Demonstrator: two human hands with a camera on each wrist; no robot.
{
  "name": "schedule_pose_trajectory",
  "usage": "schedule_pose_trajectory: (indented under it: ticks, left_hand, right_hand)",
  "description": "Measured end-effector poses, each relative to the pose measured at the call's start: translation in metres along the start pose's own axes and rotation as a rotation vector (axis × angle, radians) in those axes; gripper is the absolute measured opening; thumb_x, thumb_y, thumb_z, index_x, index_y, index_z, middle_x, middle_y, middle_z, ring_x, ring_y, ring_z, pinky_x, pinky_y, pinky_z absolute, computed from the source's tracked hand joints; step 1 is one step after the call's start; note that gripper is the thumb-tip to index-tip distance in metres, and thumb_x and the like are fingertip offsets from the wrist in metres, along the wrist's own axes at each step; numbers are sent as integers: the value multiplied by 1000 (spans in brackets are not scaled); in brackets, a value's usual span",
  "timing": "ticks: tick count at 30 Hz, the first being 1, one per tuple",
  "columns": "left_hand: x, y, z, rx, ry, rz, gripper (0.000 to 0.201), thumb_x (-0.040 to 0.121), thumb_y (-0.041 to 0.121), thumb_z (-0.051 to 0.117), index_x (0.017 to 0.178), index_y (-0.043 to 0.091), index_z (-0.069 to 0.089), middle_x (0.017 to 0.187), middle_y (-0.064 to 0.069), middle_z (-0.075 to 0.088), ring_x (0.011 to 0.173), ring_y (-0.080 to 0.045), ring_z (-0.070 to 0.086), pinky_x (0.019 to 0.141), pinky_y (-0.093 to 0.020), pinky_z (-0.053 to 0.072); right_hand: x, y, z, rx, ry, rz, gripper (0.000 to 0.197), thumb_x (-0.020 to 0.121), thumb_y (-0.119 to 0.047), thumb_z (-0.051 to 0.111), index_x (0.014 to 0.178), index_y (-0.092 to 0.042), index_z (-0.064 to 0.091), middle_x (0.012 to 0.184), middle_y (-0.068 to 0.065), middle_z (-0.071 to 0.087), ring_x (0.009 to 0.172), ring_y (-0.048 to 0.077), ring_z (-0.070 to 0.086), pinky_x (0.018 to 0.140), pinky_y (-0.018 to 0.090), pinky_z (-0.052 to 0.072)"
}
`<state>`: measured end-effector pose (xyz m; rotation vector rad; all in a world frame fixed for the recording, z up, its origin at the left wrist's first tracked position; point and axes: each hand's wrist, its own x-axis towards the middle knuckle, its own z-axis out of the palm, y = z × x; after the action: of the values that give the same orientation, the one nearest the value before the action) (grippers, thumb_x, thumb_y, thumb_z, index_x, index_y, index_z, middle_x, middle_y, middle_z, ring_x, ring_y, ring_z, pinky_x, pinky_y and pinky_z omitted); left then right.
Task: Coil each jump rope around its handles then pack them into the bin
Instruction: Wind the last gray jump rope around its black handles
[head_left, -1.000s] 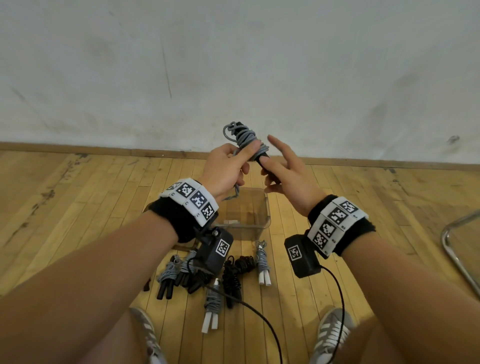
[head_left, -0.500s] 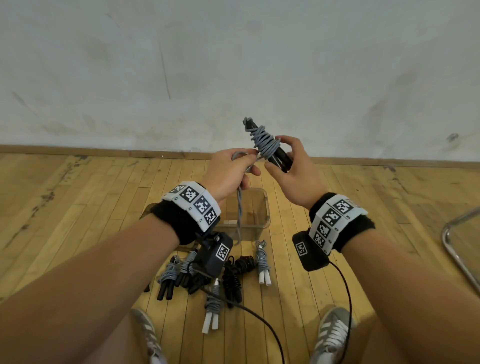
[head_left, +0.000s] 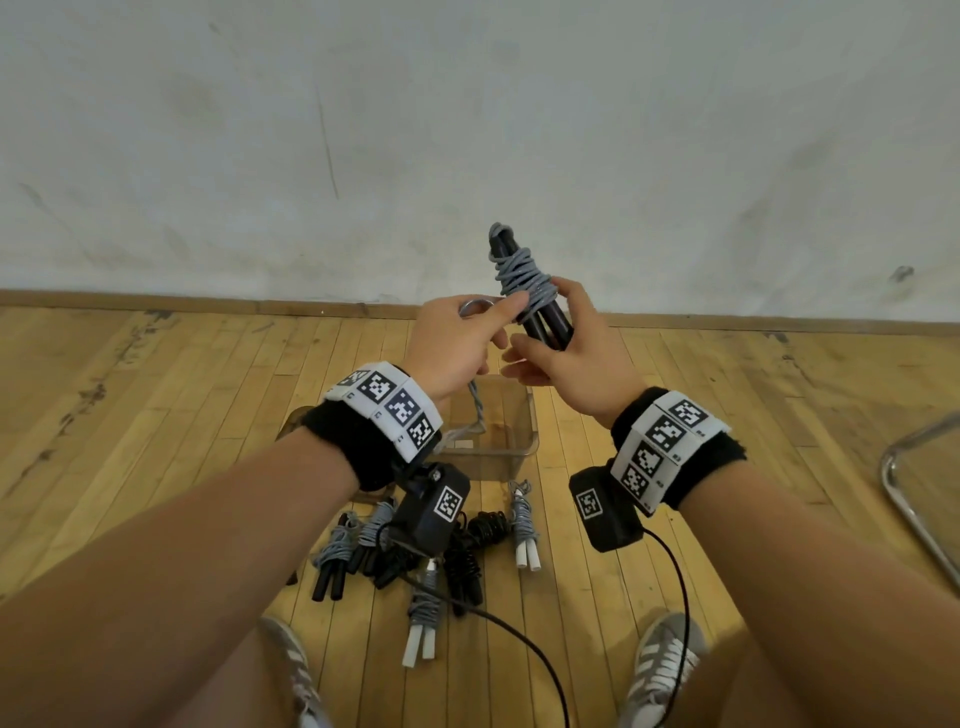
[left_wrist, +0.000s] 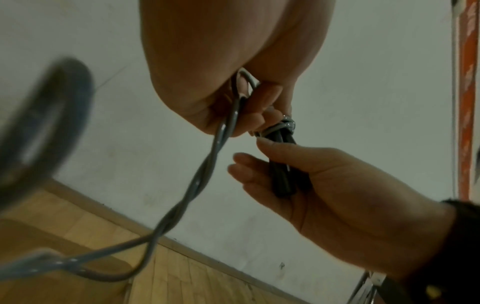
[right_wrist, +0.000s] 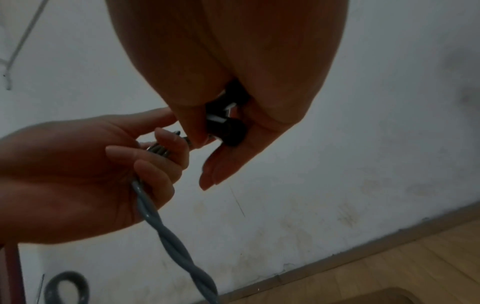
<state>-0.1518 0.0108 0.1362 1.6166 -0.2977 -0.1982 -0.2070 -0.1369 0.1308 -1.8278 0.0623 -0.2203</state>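
Observation:
A grey jump rope (head_left: 522, 278) is partly coiled round its two black handles (head_left: 545, 322), held up before the wall. My right hand (head_left: 566, 353) grips the lower ends of the handles (left_wrist: 281, 179), with its outer fingers fairly straight. My left hand (head_left: 457, 343) pinches the twisted loose length of rope (left_wrist: 221, 139) right beside the coil. That length (right_wrist: 166, 230) hangs down toward the clear plastic bin (head_left: 524, 441) on the floor. Several coiled ropes (head_left: 426, 545) lie in front of the bin, some with black handles, some with white ones.
The wooden floor meets a white wall along a baseboard (head_left: 208, 304). A chrome chair frame (head_left: 914, 499) stands at the right. My two shoes (head_left: 660, 670) are at the bottom edge. Black camera cables (head_left: 519, 639) dangle from both wrists.
The handles have passed from my left hand to my right and now stand more upright. My left hand has shifted to the loose rope and brought another turn onto the coil.

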Motion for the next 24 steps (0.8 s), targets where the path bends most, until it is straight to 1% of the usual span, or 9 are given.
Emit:
schedule_pose_trajectory:
  ticks: [5,8,11,13,15,18,20,22,24]
  left_hand:
    - [-3,0,2,17,-44,-40,33,99,37,66,104,6,74,78,-8,76,46,-11,57,47,-22,49]
    - [-3,-1,2,105,-59,-8,34,99,39,64,102,7,75,74,-7,75,43,-11,55,46,-21,47]
    - [-2,-2,3,161,-47,18,48,96,44,67,79,-1,65,53,0,55,39,-9,42,42,-18,36]
    - [-3,-2,5,168,-43,10,56,90,56,69,68,9,49,50,3,38,41,-10,31,43,-20,27]
    - [-2,-2,6,132,-24,-27,58,85,65,70,67,16,45,50,5,30,43,-12,26,44,-23,24]
    - [1,-2,1,60,39,-87,55,85,62,72,65,19,43,48,8,31,42,-10,28,44,-23,26]
    - [3,-1,-3,17,22,-77,51,87,57,73,70,17,47,52,7,32,45,-11,30,46,-25,27]
    - [4,2,-6,-24,-17,-65,44,89,56,70,86,14,57,55,5,33,47,-12,32,47,-25,29]
    - [3,4,-6,-50,-51,-62,44,91,57,68,92,13,62,55,4,36,47,-11,34,47,-24,31]
  right_hand:
    - [5,7,0,-216,78,-55,57,95,-10,65,144,-24,39,107,5,69,64,21,72,58,33,60]
    - [8,12,-1,-398,128,-84,55,95,-16,65,143,-25,39,107,0,68,73,21,69,67,41,61]
    - [8,13,-1,-548,148,-121,48,97,-17,63,140,-19,42,102,-1,66,80,22,64,69,36,52]
    - [7,11,-1,-620,145,-134,45,97,-16,61,138,-18,43,95,0,65,77,23,63,62,33,46]
    - [4,7,1,-676,114,-154,48,99,-18,58,143,-19,39,91,-3,62,67,14,58,54,26,38]
    - [1,3,8,-529,-31,-124,52,104,-27,48,153,-22,31,90,-8,61,67,9,57,60,29,47]
    - [1,-1,6,-333,-51,-76,40,107,-28,43,147,-22,45,86,-8,59,69,10,57,69,39,53]
    - [0,-5,2,-163,-34,-39,31,107,-27,47,136,-18,57,85,0,58,69,15,58,70,42,58]
    - [-1,-10,-2,7,-72,50,33,105,-28,54,135,-16,58,88,10,64,70,22,64,69,38,60]
